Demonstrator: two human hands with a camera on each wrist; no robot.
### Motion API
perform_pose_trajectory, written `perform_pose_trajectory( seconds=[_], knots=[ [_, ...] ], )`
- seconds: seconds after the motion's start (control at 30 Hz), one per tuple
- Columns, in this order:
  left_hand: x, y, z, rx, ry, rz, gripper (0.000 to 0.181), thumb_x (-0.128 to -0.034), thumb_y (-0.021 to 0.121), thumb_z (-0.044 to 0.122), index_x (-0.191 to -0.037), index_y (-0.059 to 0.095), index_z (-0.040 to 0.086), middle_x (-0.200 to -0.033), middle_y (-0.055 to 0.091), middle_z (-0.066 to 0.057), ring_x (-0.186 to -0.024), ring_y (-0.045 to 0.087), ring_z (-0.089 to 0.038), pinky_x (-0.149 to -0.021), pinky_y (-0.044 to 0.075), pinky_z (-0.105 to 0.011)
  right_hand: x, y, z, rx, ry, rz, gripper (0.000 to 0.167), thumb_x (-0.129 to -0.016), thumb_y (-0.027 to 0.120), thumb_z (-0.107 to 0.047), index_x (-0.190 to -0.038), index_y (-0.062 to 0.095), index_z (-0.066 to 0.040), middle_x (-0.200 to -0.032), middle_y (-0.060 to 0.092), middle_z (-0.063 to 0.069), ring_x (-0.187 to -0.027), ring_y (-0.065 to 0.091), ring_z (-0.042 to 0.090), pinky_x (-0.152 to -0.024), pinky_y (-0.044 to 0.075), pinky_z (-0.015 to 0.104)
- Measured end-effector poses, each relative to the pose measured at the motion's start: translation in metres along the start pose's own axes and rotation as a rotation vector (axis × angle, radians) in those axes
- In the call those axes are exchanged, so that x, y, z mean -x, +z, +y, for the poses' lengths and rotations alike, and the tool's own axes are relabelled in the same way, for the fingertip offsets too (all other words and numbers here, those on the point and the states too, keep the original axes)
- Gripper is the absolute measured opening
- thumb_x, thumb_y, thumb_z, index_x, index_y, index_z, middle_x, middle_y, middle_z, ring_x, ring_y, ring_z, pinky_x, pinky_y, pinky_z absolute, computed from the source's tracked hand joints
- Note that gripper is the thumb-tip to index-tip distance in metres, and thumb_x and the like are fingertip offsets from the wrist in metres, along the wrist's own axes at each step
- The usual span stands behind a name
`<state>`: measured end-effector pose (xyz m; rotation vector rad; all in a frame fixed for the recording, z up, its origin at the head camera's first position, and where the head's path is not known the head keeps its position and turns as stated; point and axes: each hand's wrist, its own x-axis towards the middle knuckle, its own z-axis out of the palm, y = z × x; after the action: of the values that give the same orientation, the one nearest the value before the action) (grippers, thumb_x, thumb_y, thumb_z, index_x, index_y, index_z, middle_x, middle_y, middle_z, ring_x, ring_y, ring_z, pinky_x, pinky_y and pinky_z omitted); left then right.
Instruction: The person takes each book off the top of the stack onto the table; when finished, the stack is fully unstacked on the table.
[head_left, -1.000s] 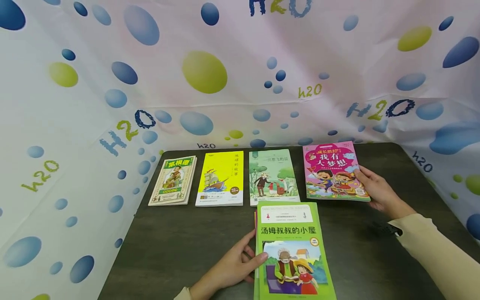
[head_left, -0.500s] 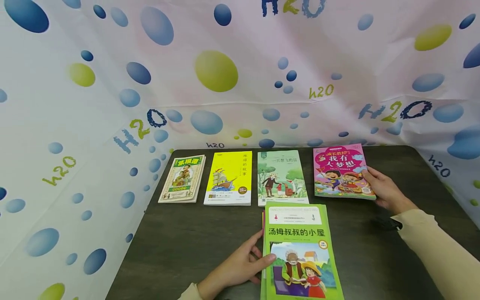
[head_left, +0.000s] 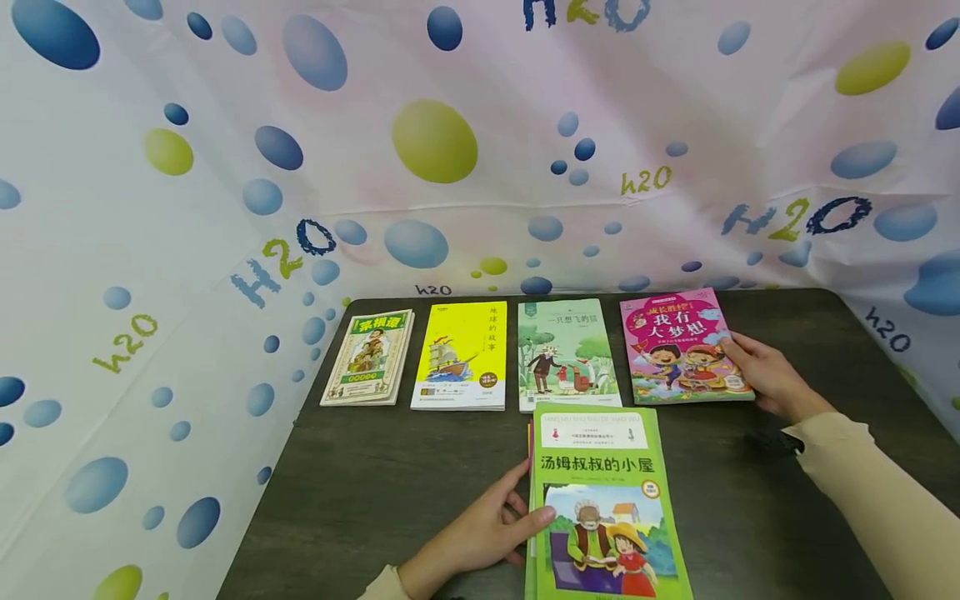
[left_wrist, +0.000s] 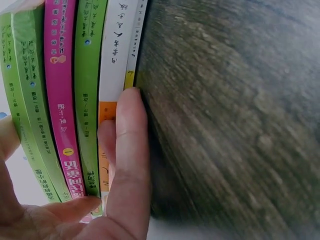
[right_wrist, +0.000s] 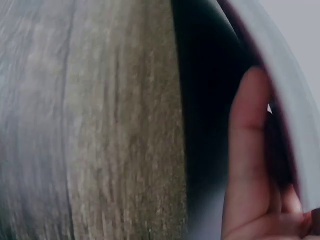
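My right hand point(head_left: 774, 375) pinches the right edge of a pink children's book point(head_left: 686, 346), thumb on the cover. In the right wrist view, fingers point(right_wrist: 247, 145) reach beneath the raised book point(right_wrist: 287, 100), over the dark wooden table. My left hand point(head_left: 491, 525) grips the left side of a book stack, whose top is a green book point(head_left: 600, 467) showing two figures. Its thumb lies on that cover. The left wrist view shows several spines, among them a magenta spine point(left_wrist: 61, 95) and a white spine point(left_wrist: 116, 50), with fingers point(left_wrist: 131, 145) along the stack's lower side.
Left of the pink book, a pale green book point(head_left: 566, 350), a yellow book point(head_left: 461, 350) and a small cream book point(head_left: 369, 358) lie in a row on the dark table point(head_left: 360, 483). A bubble-patterned cloth point(head_left: 525, 125) hangs behind and at the left.
The view has swung left, so things appear further right than a second ago. The pink book has shifted slightly left toward the pale green book, in my right hand. My left hand keeps its grip.
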<state>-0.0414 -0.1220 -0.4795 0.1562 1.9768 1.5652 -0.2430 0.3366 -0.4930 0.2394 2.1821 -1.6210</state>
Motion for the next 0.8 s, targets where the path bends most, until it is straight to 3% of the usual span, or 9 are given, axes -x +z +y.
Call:
perform_pose_trajectory(
  seconds=[0.13, 0.27, 0.33, 0.4, 0.5, 0.67, 0.8],
  knots=[
    [-0.001, 0.001, -0.001, -0.005, 0.0, 0.008, 0.089, -0.1008, 0.069, 0.049, -0.168, 0.022, 0.014, -0.1, 0.059, -0.007, -0.073, 0.069, -0.016, -0.059, 0.064, -0.035, 0.002, 0.002, 0.0, 0.082, -0.026, 0.069, 0.084, -0.109, 0.036, -0.06, -0.169, 0.003, -0.011, -0.09, 0.066, -0.02, -0.078, 0.07, 0.002, -0.071, 0.065, 0.034],
    [-0.001, 0.001, -0.002, -0.008, 0.002, 0.004, 0.089, -0.1012, 0.068, 0.049, -0.168, 0.022, 0.014, -0.1, 0.059, -0.007, -0.073, 0.069, -0.016, -0.059, 0.064, -0.035, 0.005, 0.004, 0.001, 0.193, -0.036, 0.183, 0.085, -0.107, 0.037, -0.063, -0.168, 0.019, -0.006, -0.122, 0.066, 0.013, -0.084, 0.066, 0.008, -0.07, 0.061, 0.032],
    [-0.002, 0.001, -0.002, -0.008, -0.002, 0.005, 0.089, -0.1012, 0.068, 0.049, -0.168, 0.022, 0.014, -0.101, 0.059, -0.007, -0.074, 0.069, -0.016, -0.059, 0.064, -0.035, 0.007, 0.004, 0.001, 0.25, -0.036, 0.233, 0.085, -0.106, 0.037, -0.065, -0.166, 0.025, -0.005, -0.142, 0.054, 0.029, -0.096, 0.063, 0.018, -0.073, 0.058, 0.035],
    [-0.001, 0.001, -0.001, -0.01, -0.006, 0.01, 0.089, -0.101, 0.068, 0.05, -0.168, 0.022, 0.014, -0.102, 0.059, -0.008, -0.074, 0.069, -0.017, -0.059, 0.064, -0.035, 0.008, 0.003, 0.001, 0.314, -0.051, 0.264, 0.085, -0.107, 0.036, -0.065, -0.164, 0.031, -0.002, -0.154, 0.043, 0.036, -0.109, 0.06, 0.031, -0.079, 0.055, 0.039],
    [-0.001, 0.001, -0.001, -0.009, -0.017, 0.018, 0.089, -0.1007, 0.069, 0.05, -0.168, 0.023, 0.015, -0.102, 0.059, -0.008, -0.075, 0.069, -0.018, -0.06, 0.064, -0.035, 0.012, 0.003, 0.001, 0.395, -0.091, 0.282, 0.083, -0.108, 0.039, -0.062, -0.16, 0.037, 0.002, -0.153, 0.045, 0.038, -0.121, 0.055, 0.044, -0.083, 0.054, 0.042],
    [0.001, 0.001, 0.0, -0.008, -0.024, 0.026, 0.089, -0.1004, 0.069, 0.051, -0.168, 0.024, 0.015, -0.102, 0.058, -0.008, -0.075, 0.069, -0.017, -0.06, 0.065, -0.036, 0.021, 0.003, -0.001, 0.494, -0.154, 0.292, 0.078, -0.109, 0.043, -0.058, -0.154, 0.043, 0.006, -0.142, 0.054, 0.038, -0.113, 0.059, 0.044, -0.074, 0.058, 0.035],
    [0.001, 0.0, 0.001, -0.008, -0.022, 0.02, 0.089, -0.1005, 0.069, 0.051, -0.168, 0.024, 0.014, -0.102, 0.058, -0.008, -0.075, 0.068, -0.017, -0.06, 0.065, -0.036, 0.03, 0.006, -0.001, 0.54, -0.174, 0.31, 0.077, -0.11, 0.042, -0.057, -0.151, 0.046, 0.008, -0.138, 0.056, 0.039, -0.113, 0.06, 0.047, -0.081, 0.057, 0.051]
  ],
)
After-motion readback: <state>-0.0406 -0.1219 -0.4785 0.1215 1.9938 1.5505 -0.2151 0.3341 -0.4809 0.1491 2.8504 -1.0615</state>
